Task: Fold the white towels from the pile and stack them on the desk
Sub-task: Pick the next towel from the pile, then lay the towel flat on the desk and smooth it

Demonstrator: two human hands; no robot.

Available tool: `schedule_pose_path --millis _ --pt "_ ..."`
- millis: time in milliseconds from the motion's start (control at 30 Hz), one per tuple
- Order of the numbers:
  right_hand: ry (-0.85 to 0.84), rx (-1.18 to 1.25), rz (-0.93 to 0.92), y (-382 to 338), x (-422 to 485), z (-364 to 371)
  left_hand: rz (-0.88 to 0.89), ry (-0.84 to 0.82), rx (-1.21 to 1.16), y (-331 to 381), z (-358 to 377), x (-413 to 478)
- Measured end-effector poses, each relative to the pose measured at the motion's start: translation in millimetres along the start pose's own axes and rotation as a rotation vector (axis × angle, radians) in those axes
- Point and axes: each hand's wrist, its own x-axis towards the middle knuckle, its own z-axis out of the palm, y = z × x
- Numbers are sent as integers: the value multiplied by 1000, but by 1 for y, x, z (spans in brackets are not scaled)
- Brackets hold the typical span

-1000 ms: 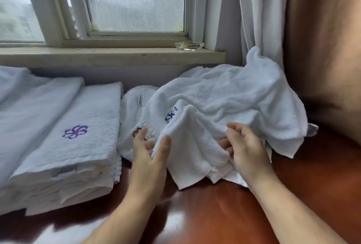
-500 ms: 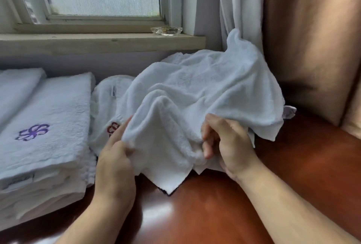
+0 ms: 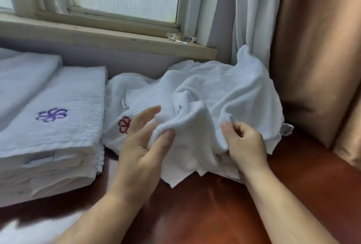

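One rumpled white towel [image 3: 224, 95], ungathered

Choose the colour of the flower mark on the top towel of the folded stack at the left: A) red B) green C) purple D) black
C, because the flower mark stitched on the top towel of the folded stack at the left is purple.

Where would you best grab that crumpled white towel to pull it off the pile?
Probably at the crumpled towel's near hem, coming from the desk side. Its corners hang loose over the desk edge there, free of the pile. The left hand and right hand already pinch that raised front fold between thumb and fingers.
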Motion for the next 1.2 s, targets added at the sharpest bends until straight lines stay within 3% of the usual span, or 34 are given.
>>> schedule_pose_path --millis 100,233,300,367,500,600,700,867,933,1033,1067,1200 --pt "100 128 -120 -6 0 -4 -132 9 -278 7 3 -3" --pt "13 683 -48 -14 -4 -8 -76 120 -53 5 0 1" --pt "38 737 5 -13 -6 -11 -54 88 38 4 -2 1" --pt "48 672 33 -14 -7 -13 -31 36 194 2 -1 0" --pt "-144 622 87 -14 -10 -10 5 0 479 2 0 1" --pt "-158 382 79 -16 -5 -12 31 -113 581 0 -1 1" --pt "-251 24 78 -15 -2 -15 -54 -282 637 -2 -1 -1" --pt "-510 152 34 -18 -14 -9 -146 -344 742 -3 0 -1" --pt "-433 149 -50 -18 -18 -7 -188 -351 727 -3 0 1" --pt "-27 0 -270 -18 -15 -8 -254 -331 665 -1 -7 5" --pt "10 -21 -287 -19 -14 -10 -259 -329 664 -1 -9 5" --pt "-287 -94 -152 -15 -10 -9 -43 -258 810 -1 -5 4"
